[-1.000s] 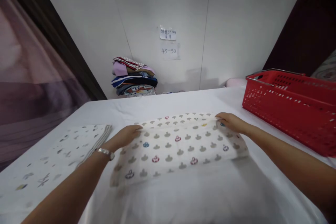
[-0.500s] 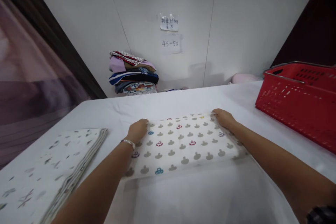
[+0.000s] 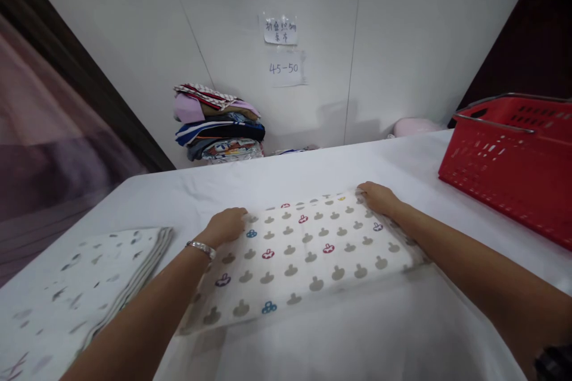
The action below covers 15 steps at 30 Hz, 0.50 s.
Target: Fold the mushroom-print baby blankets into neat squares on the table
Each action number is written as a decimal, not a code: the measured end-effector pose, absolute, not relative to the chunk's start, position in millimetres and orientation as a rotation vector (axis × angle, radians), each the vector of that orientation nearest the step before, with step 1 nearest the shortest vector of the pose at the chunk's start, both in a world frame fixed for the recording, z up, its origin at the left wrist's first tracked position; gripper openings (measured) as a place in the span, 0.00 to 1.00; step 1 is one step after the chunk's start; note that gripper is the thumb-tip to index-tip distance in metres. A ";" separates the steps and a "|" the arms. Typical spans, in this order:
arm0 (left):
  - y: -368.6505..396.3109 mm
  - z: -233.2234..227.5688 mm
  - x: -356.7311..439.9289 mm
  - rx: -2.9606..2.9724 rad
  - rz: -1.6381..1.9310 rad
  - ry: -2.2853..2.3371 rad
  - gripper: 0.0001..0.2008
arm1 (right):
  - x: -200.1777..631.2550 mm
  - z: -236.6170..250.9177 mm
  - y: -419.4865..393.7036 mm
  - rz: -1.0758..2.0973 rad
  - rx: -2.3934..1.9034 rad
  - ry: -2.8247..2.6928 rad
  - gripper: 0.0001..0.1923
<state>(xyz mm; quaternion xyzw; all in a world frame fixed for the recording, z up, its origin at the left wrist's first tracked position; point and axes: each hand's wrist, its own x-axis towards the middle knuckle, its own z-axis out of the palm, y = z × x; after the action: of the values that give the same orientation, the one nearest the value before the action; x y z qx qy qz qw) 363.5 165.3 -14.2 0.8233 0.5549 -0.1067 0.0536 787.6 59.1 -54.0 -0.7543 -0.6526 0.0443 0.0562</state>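
Mushroom-print cloth (image 3: 299,250) lies over the counter (image 3: 286,175), short of its far edge; the left hand (image 3: 226,224) and right hand (image 3: 378,197) pinch the cloth's far corners. Uneven pulling could skew its layers or crease the thin-looking fabric.

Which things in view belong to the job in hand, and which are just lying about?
In hand:
- mushroom-print cloth, held by its far edge
- left hand and right hand
- white-covered table beneath

Apparently just lying about:
- folded leaf-print cloth
- red plastic basket
- stacked fabrics
- "45-50" wall sign
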 end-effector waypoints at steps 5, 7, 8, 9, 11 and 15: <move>165.5 -1.9 390.6 2.493 -0.292 1.553 0.20 | 786.3 -39.5 59.9 0.256 -2.293 -1.964 0.22; 163.7 -1.6 409.8 2.487 -0.187 1.419 0.23 | 785.5 -36.4 61.4 0.289 -2.285 -1.955 0.21; 162.5 -3.1 420.4 2.469 -0.121 1.335 0.25 | 785.3 -36.0 62.2 0.299 -2.275 -1.965 0.21; 161.2 -5.7 431.3 2.441 -0.056 1.252 0.25 | 785.3 -36.3 62.9 0.302 -2.264 -1.975 0.20; 158.4 -13.9 451.4 2.383 0.041 1.176 0.23 | 785.7 -39.0 63.5 0.286 -2.269 -1.964 0.19; 150.7 -37.5 475.1 2.400 0.181 1.412 0.18 | 786.7 -45.5 63.0 0.218 -2.357 -1.868 0.18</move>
<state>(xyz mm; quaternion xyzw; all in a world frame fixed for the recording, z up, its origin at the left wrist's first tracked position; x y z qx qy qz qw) 475.1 150.7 -37.5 0.8469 0.4983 0.0639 0.1745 786.7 63.0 -45.5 -0.7801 -0.6182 0.0720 0.0631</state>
